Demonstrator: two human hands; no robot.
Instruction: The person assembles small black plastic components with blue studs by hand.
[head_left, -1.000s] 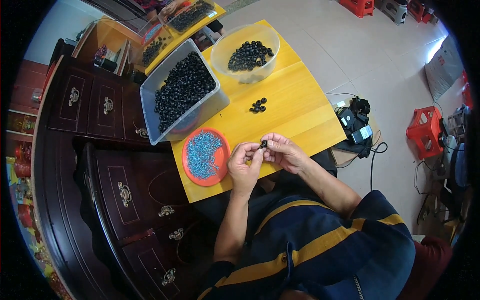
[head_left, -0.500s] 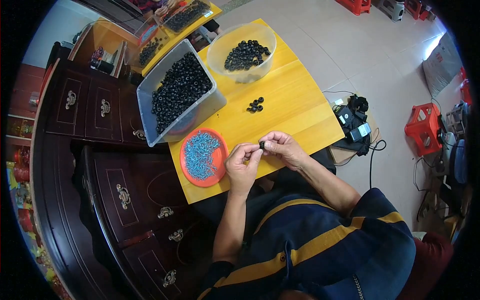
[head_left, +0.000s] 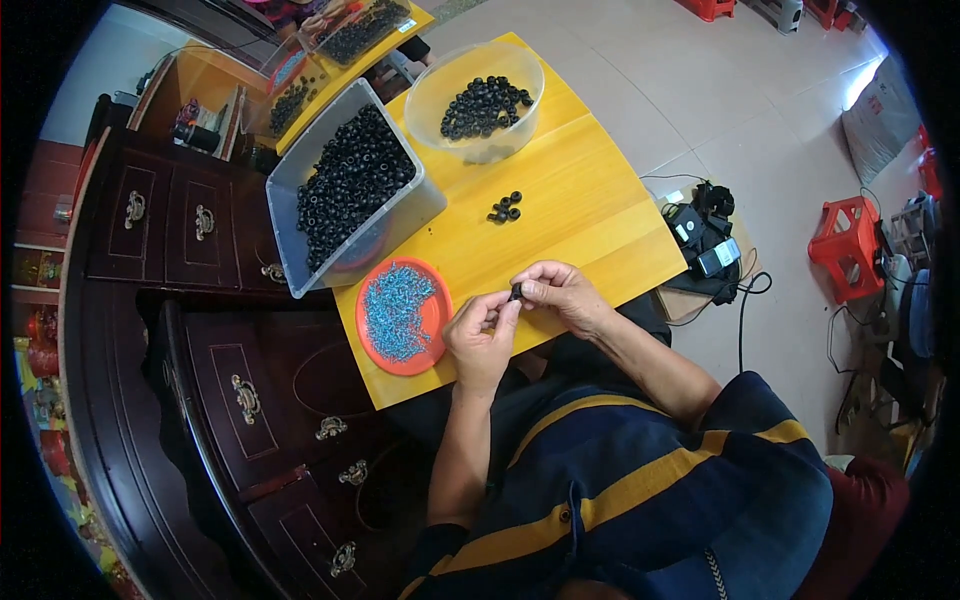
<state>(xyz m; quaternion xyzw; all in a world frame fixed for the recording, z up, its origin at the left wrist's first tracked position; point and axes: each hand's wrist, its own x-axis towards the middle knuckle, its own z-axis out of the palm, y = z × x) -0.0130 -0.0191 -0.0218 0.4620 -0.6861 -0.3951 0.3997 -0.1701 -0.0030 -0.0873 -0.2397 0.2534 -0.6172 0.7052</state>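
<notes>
Over the near edge of the yellow table, both hands meet at one small round black part [head_left: 516, 292]. My left hand [head_left: 480, 338] pinches it from the left with thumb and forefinger. From the right, the thumb and fingers of my right hand [head_left: 563, 298] close on the same part. Whether a screw is also between the fingers cannot be made out. Beside my left hand, an orange-red plate [head_left: 432, 330] carries a heap of small bluish metal screws [head_left: 396, 310]. Several loose black ring-shaped parts [head_left: 505, 209] lie on the tabletop beyond my hands.
A grey rectangular bin [head_left: 400, 225] full of black parts stands at the table's left. Behind it is a round translucent tub [head_left: 530, 120] holding fewer. A dark wooden cabinet [head_left: 250, 340] borders the left. On the floor to the right are black devices with cables [head_left: 705, 235] and a red stool [head_left: 845, 250].
Both hands stay together on the black part, with only a slight shift of the fingers. The whole view has moved a little. The loose parts and containers look the same.
</notes>
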